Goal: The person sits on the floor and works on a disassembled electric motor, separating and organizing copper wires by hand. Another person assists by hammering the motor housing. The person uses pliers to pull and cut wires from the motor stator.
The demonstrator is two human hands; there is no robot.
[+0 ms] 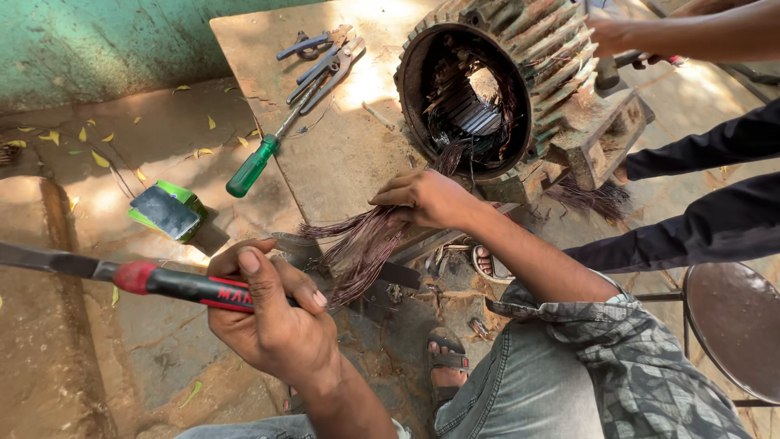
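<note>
**Copper windings drawn from a motor shell**

Copper wire bundle (366,244), dark and purplish, trailed out of the open mouth of the rusty motor stator (496,89), which lay on its side at the far right corner of the worktop (325,162). The right hand (426,199) was clenched over the strands at the worktop's near edge, probably to keep them taut and gathered. The left hand (272,313) was closed around the red-and-black handle of a long tool (122,276), whose metal shaft ran off toward the left; its working end near the wire was hidden behind the fingers. The bundle hung between the two hands, just beside the left grip and under the right one.

Another person's hand (609,32) rested on the stator's top, apparently steadying it, with dark sleeves further right. A green-handled screwdriver (256,162) lay along the worktop's left edge, pliers (325,65) near the far left corner. A green block (166,213) sat on the ground, and a round stool (735,325) stood at right.
</note>
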